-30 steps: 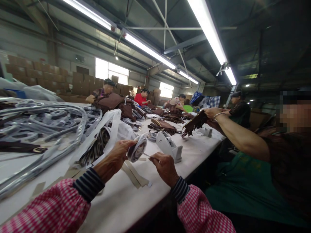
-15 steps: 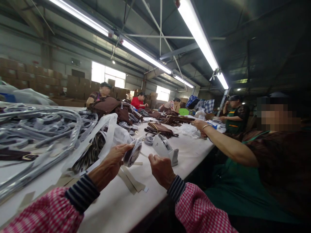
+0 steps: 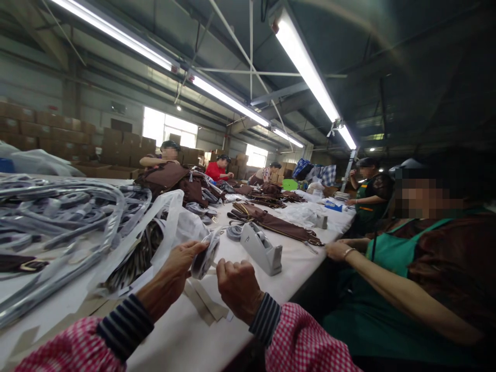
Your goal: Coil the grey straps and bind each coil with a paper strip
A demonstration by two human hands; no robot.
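Note:
My left hand (image 3: pixel 172 276) grips a coiled, plastic-wrapped strap (image 3: pixel 206 253) by its upper left side, above the white table (image 3: pixel 174 338). Just to the right of the coil is my right hand (image 3: pixel 239 289), its fingers closed in a pinch; whatever they hold is too small to make out. A grey-white tape dispenser (image 3: pixel 260 250) stands on the table beyond my right hand. Beige strips (image 3: pixel 203 299) lie on the tabletop below the coil.
Wrapped straps (image 3: pixel 77 212) cover the left side, beside an open plastic bag (image 3: pixel 166 222) of strips. Brown bags (image 3: pixel 271 222) lie further back. A person in a green apron (image 3: pixel 395 248) sits close on the right.
My right hand has moved left, closer to the coil, and the strip between them no longer shows. The neighbouring person's arm has come down to the table edge, and a brown bag now lies there.

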